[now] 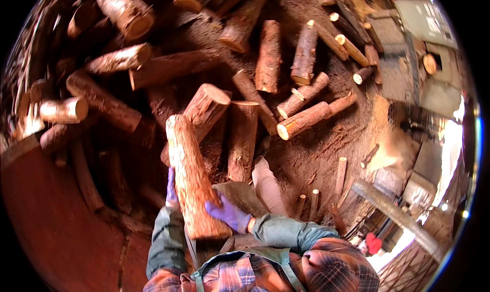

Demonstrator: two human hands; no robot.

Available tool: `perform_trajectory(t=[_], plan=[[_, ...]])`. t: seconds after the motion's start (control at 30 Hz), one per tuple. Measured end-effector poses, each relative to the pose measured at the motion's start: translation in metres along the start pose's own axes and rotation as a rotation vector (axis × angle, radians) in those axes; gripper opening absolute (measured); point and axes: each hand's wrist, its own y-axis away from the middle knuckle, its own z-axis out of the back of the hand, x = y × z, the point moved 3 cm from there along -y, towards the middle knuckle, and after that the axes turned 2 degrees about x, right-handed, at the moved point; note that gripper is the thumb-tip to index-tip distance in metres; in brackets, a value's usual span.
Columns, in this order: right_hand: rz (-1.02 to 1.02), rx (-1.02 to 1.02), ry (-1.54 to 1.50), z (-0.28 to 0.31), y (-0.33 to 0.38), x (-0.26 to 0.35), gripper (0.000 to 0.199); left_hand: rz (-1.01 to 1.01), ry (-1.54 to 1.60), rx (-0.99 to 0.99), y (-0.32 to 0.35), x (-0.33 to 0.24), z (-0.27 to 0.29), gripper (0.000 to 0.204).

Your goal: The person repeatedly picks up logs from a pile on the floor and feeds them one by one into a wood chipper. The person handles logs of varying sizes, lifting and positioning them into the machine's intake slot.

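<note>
A thick, light orange-brown log [190, 174] stands tilted in front of my body, its far end leaning slightly left. My left hand [172, 189], in a purple glove, grips its left side, the fingers partly hidden by the wood. Against the log's right side, low down, my purple-gloved right hand [228, 214] is pressed with its fingers spread along the bark. Just beyond the log's upper end, another cut log [208, 104] rests at a slant on the pile. A grey, flat-topped block [240, 196] shows behind my right hand, partly covered.
Loose logs lie in a heap across the far side, including a barked log [268, 56] and a pale-ended log [304, 120]. At left is a reddish-brown flat surface [61, 210]. A long grey beam [395, 216] crosses the right side. Brown, debris-strewn ground [316, 159] lies right of the heap.
</note>
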Motion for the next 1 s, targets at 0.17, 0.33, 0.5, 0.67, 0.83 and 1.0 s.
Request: perform_trajectory(t=[0.17,0.33,0.5,0.67,0.83,1.0], plan=[[0.157,0.099,-0.101,0.058,0.065,0.009,0.1,0.137,-0.143,-0.081,0.014,0.063,-0.072,0.069],[0.665,-0.139,-0.02,0.161,0.127,0.118,0.099,0.074,-0.553,0.248,-0.055,0.126,-0.26,0.067],[1.085,-0.28,-0.212,0.275,0.305,0.272,0.096,-0.186,-1.292,0.74,-0.093,0.244,-0.589,0.082],[1.353,0.111,-0.333,0.41,0.462,0.475,0.077,-0.361,-1.38,1.141,-0.103,0.334,-0.804,0.077],[1.372,-1.425,-0.022,0.703,0.577,0.604,0.095,-0.052,-1.398,1.138,-0.148,0.407,-0.789,0.054],[0.886,-1.77,0.518,0.707,0.512,0.626,0.081,-0.312,-2.011,1.026,-0.162,0.371,-0.5,0.043]])
